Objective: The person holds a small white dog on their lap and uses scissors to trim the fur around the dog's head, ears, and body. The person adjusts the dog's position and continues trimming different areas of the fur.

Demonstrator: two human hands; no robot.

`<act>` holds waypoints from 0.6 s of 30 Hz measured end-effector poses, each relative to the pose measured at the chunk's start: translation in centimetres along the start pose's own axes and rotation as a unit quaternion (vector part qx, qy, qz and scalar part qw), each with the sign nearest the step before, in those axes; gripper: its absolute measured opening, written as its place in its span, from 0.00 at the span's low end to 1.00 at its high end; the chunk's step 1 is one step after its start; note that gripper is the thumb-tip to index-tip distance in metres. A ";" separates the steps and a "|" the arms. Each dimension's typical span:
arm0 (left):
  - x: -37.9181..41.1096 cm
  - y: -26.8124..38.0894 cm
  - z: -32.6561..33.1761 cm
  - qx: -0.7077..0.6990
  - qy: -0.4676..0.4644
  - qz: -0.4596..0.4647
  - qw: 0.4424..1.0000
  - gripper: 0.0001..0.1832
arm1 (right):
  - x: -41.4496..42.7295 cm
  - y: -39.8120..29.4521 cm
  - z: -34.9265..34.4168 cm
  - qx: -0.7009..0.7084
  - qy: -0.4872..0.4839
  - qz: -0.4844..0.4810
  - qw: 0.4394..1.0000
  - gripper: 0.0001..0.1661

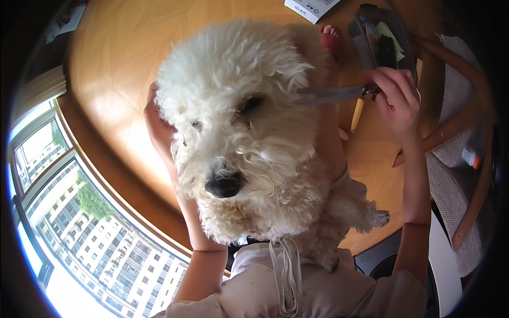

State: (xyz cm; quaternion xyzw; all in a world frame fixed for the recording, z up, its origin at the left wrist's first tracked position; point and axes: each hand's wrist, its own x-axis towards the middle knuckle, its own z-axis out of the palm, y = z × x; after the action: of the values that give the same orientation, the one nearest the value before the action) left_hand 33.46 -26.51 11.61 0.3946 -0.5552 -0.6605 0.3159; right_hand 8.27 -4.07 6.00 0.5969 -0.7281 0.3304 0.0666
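A curly white dog sits upright against my light-coloured top, its face filling the middle of the view. My left hand is against the side of the dog's head; its fingers are hidden behind the fur. On the other side, my right hand grips the handles of a pair of scissors. Their blurred blades point left and reach the fur beside the dog's head. Whether the blades are parted cannot be made out. One hind paw sticks out to the right.
A dark plastic bin with assorted items stands beyond my right hand. A yellow-handled tool lies on the wooden floor. At the right is a wood-framed chair; a white box sits at the top. Windows line the left.
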 end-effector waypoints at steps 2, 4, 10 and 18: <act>-1.8 0.3 0.6 0.020 0.018 0.000 1.000 0.17 | 0.4 0.3 -0.3 -0.017 -0.009 -0.011 1.000 0.27; -3.7 1.2 0.8 0.040 0.034 0.002 0.999 0.17 | 1.3 0.4 -0.4 -0.022 -0.027 -0.010 0.999 0.27; -5.2 1.8 0.7 0.069 0.044 0.008 0.997 0.16 | 2.6 0.6 -0.2 -0.025 -0.049 -0.049 0.997 0.28; -5.8 1.8 0.5 0.078 0.048 0.014 0.996 0.16 | 2.9 -0.4 1.0 0.044 -0.088 -0.022 0.995 0.29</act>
State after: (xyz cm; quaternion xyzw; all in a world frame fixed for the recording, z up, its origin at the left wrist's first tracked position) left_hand 35.83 -21.58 14.37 0.4409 -0.5947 -0.5913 0.3198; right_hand 8.08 -7.03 6.78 0.6419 -0.7025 0.3068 -0.0171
